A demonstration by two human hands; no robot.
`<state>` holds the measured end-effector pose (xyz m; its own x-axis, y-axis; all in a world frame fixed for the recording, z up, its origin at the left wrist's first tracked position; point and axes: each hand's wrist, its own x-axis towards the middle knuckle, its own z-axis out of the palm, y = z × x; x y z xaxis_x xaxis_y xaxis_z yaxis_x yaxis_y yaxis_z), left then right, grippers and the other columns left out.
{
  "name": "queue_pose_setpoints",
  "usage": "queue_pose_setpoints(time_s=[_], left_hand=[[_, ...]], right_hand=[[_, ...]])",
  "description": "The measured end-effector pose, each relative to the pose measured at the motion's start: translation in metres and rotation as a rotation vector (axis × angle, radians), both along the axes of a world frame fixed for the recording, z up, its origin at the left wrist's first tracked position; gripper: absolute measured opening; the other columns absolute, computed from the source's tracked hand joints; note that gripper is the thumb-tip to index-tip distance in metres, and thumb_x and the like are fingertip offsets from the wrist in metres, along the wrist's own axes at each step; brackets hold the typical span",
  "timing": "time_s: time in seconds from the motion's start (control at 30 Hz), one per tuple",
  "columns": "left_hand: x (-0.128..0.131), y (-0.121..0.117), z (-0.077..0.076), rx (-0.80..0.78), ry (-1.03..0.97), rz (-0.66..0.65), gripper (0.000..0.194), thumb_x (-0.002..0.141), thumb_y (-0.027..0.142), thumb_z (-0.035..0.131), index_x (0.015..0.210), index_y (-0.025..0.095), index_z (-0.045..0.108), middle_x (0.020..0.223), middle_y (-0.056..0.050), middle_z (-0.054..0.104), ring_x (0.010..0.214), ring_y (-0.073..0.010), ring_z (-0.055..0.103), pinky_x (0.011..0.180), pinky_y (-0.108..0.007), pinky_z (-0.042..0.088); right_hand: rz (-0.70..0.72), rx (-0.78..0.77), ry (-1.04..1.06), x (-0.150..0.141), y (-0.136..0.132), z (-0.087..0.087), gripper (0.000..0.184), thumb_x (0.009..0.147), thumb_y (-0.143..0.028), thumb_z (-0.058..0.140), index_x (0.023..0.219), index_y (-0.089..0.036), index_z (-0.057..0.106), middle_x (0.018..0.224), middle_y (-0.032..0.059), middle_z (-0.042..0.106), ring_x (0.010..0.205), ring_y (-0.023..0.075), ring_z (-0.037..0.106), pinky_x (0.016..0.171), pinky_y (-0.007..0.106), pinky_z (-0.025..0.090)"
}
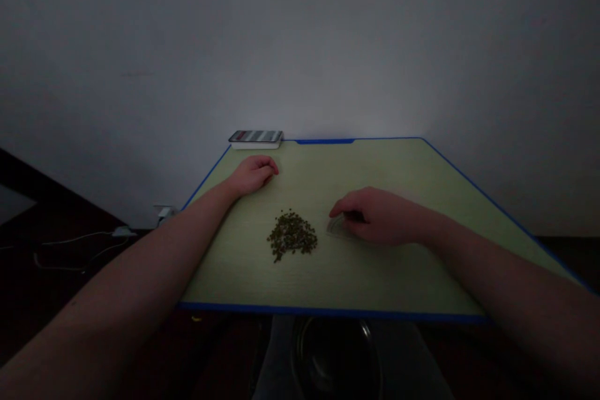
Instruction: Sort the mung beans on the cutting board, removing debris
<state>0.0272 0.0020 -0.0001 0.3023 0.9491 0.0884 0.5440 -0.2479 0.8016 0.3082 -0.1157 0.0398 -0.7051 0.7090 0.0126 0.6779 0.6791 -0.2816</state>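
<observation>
Small clear plastic piece (pixel 335 226) covered by right hand (pixel 377 215), grip not determinable, just right of seed heap (pixel 292 235) at table (pixel 328 311) centre; left hand (pixel 253 175) lies loosely curled near far edge, nothing seen held.

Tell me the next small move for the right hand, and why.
Probably slide the small clear piece toward the pile of small dark green seeds: the right hand is already at that piece, right beside the pile, while the left hand rests farther off, beyond it.
</observation>
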Motion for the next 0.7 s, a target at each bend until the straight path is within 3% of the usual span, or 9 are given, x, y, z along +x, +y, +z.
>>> queue_pose_setpoints(time_s=[0.2, 0.47, 0.7], left_hand=[[0.000, 0.003, -0.002, 0.026, 0.003, -0.023, 0.014, 0.066, 0.021, 0.046, 0.071, 0.015, 0.057, 0.045, 0.006, 0.044, 0.041, -0.0070, 0.039, 0.043, -0.020, 0.028], [0.002, 0.001, -0.001, 0.013, -0.018, -0.004, 0.014, 0.066, 0.022, 0.046, 0.071, 0.015, 0.057, 0.044, 0.005, 0.044, 0.041, -0.0070, 0.038, 0.043, -0.020, 0.027], [0.003, 0.002, -0.002, -0.013, -0.028, 0.005, 0.014, 0.066, 0.022, 0.047, 0.073, 0.015, 0.058, 0.044, 0.005, 0.042, 0.041, -0.0071, 0.037, 0.043, -0.020, 0.026]], right_hand=[[0.048, 0.016, 0.073, -0.013, -0.007, -0.006, 0.035, 0.074, -0.015, 0.049, 0.106, -0.018, 0.064, 0.096, 0.0064, 0.069, 0.084, 0.0178, 0.060, 0.075, 0.026, 0.040], [-0.016, -0.084, -0.111, -0.011, -0.016, 0.011, 0.024, 0.070, -0.019, 0.053, 0.090, -0.022, 0.067, 0.066, 0.0003, 0.065, 0.053, 0.0119, 0.051, 0.049, 0.023, 0.030], [-0.069, -0.176, -0.060, -0.026, -0.033, 0.008, 0.021, 0.075, -0.026, 0.052, 0.091, -0.023, 0.065, 0.065, 0.0008, 0.065, 0.055, 0.0126, 0.054, 0.050, 0.023, 0.031]])
